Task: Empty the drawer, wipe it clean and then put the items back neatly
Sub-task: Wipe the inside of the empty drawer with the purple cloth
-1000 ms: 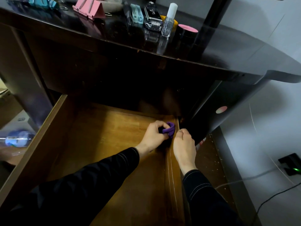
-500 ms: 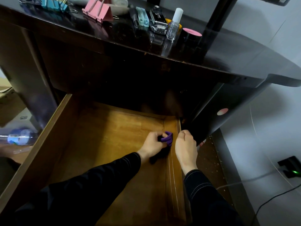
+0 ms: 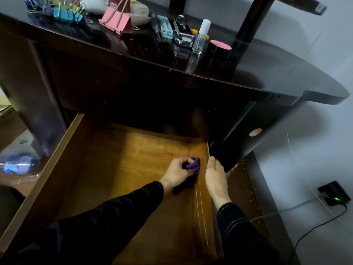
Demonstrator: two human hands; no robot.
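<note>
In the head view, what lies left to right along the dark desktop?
Blue binder clips, pink binder clip, pale blue clip, shiny silver case, clear bottle with white cap, black jar with pink lid.

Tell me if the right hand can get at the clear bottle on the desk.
Probably yes: the right hand grips only the drawer wall, and the clear bottle stands uncovered near the desk's front edge above.

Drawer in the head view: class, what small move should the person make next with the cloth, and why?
Probably sweep the purple cloth leftward across the drawer floor. The left hand grips it down by the right wall, whose rim the right hand holds, so most of the bare floor lies to its left, likely unwiped.
</note>
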